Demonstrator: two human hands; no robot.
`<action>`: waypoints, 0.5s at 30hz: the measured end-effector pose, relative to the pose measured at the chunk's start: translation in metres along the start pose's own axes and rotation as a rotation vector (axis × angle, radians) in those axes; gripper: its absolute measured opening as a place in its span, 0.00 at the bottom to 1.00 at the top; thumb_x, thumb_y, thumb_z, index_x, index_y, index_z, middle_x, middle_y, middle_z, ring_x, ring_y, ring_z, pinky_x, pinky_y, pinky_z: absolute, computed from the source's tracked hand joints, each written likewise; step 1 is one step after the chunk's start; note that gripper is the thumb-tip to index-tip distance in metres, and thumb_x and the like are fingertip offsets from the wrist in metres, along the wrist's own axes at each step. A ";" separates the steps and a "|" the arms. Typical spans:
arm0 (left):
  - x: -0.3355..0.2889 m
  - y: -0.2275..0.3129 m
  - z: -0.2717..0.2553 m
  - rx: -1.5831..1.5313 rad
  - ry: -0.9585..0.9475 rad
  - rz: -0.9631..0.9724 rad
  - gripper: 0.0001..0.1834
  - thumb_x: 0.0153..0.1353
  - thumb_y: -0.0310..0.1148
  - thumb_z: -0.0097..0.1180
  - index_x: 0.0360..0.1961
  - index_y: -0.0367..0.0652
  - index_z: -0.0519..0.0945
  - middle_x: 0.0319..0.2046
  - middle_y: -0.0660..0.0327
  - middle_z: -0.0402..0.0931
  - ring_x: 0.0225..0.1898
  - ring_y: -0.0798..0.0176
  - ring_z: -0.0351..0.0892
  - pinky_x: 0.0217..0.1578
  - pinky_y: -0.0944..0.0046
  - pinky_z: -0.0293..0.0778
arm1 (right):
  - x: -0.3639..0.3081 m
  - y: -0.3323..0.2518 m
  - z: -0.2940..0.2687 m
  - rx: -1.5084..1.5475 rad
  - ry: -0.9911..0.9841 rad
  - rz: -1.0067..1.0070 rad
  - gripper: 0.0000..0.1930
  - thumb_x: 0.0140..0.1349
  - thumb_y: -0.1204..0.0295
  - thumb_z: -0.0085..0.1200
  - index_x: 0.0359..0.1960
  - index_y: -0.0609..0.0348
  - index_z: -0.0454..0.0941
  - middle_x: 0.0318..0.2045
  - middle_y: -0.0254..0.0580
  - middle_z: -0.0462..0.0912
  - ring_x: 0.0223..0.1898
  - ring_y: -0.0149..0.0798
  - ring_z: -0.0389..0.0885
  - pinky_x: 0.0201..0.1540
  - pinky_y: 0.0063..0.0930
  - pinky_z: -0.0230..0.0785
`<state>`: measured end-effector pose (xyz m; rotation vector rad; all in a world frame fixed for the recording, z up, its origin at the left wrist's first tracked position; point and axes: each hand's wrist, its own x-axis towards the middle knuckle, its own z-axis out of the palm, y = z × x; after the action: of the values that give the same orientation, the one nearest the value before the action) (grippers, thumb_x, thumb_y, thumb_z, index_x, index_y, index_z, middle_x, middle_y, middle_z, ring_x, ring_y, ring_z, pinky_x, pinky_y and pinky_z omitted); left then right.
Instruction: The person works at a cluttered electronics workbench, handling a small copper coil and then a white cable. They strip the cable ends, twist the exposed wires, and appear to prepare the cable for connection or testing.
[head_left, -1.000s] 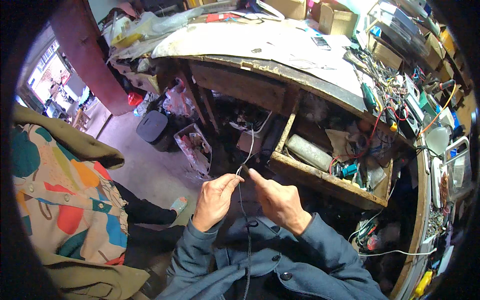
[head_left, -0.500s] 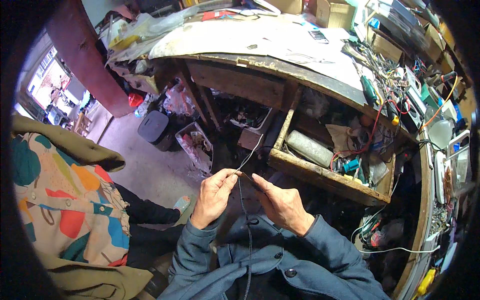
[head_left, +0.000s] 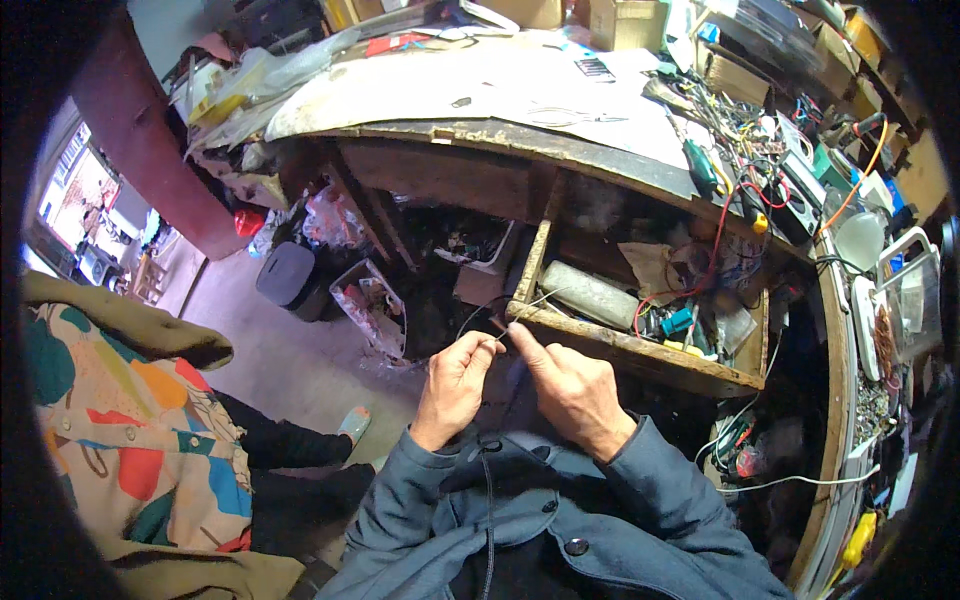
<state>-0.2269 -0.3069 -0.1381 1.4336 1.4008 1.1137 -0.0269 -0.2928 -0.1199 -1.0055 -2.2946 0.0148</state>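
My left hand (head_left: pixel 456 388) is closed in a pinch on a thin wire (head_left: pixel 502 336), in front of the open drawer. Curled close beside it, my right hand (head_left: pixel 578 395) has its thumb stretched along the wire. A small dark, reddish-brown tip (head_left: pixel 497 323) shows by that thumb, but the rest of what the right fingers hold is hidden. Pale, thin ends of wire run from the fingers over the drawer's front edge. Below the hands a dark braided cord (head_left: pixel 488 510) hangs down in front of my grey coat.
The wooden drawer (head_left: pixel 640 352) holds a grey cylinder (head_left: pixel 590 294) and small tools. Above it stands a workbench with a white sheet (head_left: pixel 400 92), pliers (head_left: pixel 575 117) and tangled wires at right. A person in a patterned shirt (head_left: pixel 140 440) is close at left. A dark bin (head_left: pixel 287 273) stands on the floor.
Both hands have moved a little to the right in the picture and drawn nearer each other. The right thumb now meets the wire. The pale wire end has swung toward the drawer.
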 end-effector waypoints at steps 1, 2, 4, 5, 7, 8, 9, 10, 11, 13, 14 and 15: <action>0.001 -0.004 0.006 0.012 0.013 0.030 0.11 0.77 0.31 0.52 0.45 0.34 0.83 0.35 0.54 0.86 0.39 0.67 0.85 0.42 0.63 0.78 | 0.000 0.000 0.001 -0.064 -0.025 -0.033 0.35 0.56 0.79 0.58 0.71 0.58 0.73 0.24 0.36 0.72 0.24 0.36 0.78 0.25 0.32 0.73; 0.003 -0.005 0.010 0.023 0.026 0.059 0.11 0.76 0.30 0.52 0.45 0.34 0.83 0.36 0.52 0.87 0.40 0.65 0.86 0.42 0.62 0.79 | 0.001 0.000 0.003 -0.074 -0.037 -0.012 0.35 0.56 0.79 0.58 0.71 0.58 0.73 0.24 0.35 0.72 0.24 0.35 0.78 0.25 0.32 0.73; 0.005 -0.005 0.016 0.042 0.026 0.077 0.10 0.76 0.28 0.51 0.46 0.34 0.82 0.37 0.48 0.87 0.40 0.62 0.88 0.42 0.60 0.80 | 0.001 0.000 0.007 -0.095 -0.061 0.029 0.35 0.57 0.79 0.58 0.71 0.59 0.73 0.24 0.34 0.72 0.24 0.35 0.78 0.25 0.32 0.73; 0.006 -0.009 0.018 0.044 0.026 0.088 0.10 0.76 0.27 0.50 0.46 0.34 0.82 0.37 0.49 0.87 0.40 0.63 0.88 0.42 0.60 0.80 | 0.000 0.002 0.010 -0.105 -0.059 0.032 0.35 0.58 0.77 0.57 0.72 0.59 0.72 0.24 0.34 0.72 0.23 0.34 0.78 0.24 0.31 0.72; 0.005 -0.001 0.017 0.062 0.026 0.060 0.10 0.76 0.26 0.49 0.45 0.34 0.82 0.37 0.48 0.87 0.41 0.64 0.88 0.43 0.61 0.80 | 0.000 0.005 0.015 -0.198 -0.088 -0.045 0.32 0.62 0.72 0.55 0.72 0.59 0.72 0.23 0.32 0.72 0.21 0.31 0.78 0.21 0.28 0.71; 0.007 -0.014 0.019 0.029 0.058 0.079 0.09 0.76 0.27 0.50 0.45 0.34 0.81 0.34 0.48 0.85 0.36 0.67 0.84 0.39 0.61 0.79 | 0.001 0.005 0.016 -0.245 -0.107 -0.084 0.31 0.64 0.69 0.53 0.72 0.59 0.72 0.23 0.31 0.71 0.19 0.29 0.77 0.19 0.27 0.71; 0.007 -0.013 0.020 0.035 0.040 0.070 0.09 0.76 0.27 0.50 0.44 0.34 0.81 0.32 0.48 0.83 0.34 0.67 0.81 0.37 0.60 0.78 | 0.002 0.006 0.015 -0.171 -0.127 -0.065 0.33 0.62 0.72 0.55 0.73 0.58 0.71 0.23 0.34 0.72 0.20 0.35 0.78 0.23 0.31 0.71; 0.007 -0.013 0.015 0.054 0.035 0.054 0.09 0.76 0.28 0.51 0.44 0.35 0.81 0.31 0.48 0.81 0.31 0.66 0.78 0.35 0.60 0.76 | 0.003 0.007 0.016 -0.183 -0.134 -0.059 0.33 0.62 0.72 0.55 0.73 0.58 0.71 0.23 0.34 0.72 0.20 0.35 0.78 0.23 0.31 0.71; 0.007 -0.017 0.015 0.076 0.036 0.058 0.09 0.76 0.28 0.51 0.44 0.35 0.81 0.30 0.48 0.80 0.30 0.66 0.75 0.34 0.60 0.75 | 0.003 0.008 0.016 -0.195 -0.141 -0.053 0.33 0.62 0.72 0.55 0.72 0.58 0.71 0.23 0.34 0.72 0.20 0.35 0.78 0.23 0.31 0.71; 0.008 -0.015 0.021 0.082 0.025 0.071 0.09 0.76 0.30 0.52 0.44 0.34 0.81 0.29 0.48 0.79 0.29 0.66 0.74 0.34 0.60 0.74 | 0.003 0.009 0.011 -0.205 -0.176 -0.016 0.33 0.61 0.72 0.56 0.72 0.57 0.73 0.23 0.35 0.73 0.20 0.36 0.78 0.22 0.33 0.71; 0.007 -0.014 0.019 0.058 0.018 0.062 0.09 0.76 0.31 0.53 0.45 0.34 0.81 0.29 0.48 0.79 0.29 0.66 0.75 0.34 0.60 0.74 | 0.004 0.009 0.012 -0.200 -0.176 -0.027 0.33 0.61 0.72 0.56 0.71 0.56 0.73 0.23 0.36 0.74 0.19 0.37 0.78 0.22 0.33 0.72; 0.005 -0.015 0.017 0.035 0.010 0.054 0.10 0.76 0.31 0.53 0.45 0.34 0.81 0.29 0.48 0.79 0.29 0.66 0.75 0.34 0.60 0.75 | 0.005 0.009 0.013 -0.196 -0.177 -0.037 0.33 0.61 0.72 0.56 0.71 0.55 0.73 0.23 0.36 0.75 0.19 0.37 0.79 0.22 0.33 0.72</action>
<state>-0.2149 -0.3004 -0.1563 1.5001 1.4018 1.1371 -0.0308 -0.2800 -0.1300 -1.0975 -2.5141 -0.1445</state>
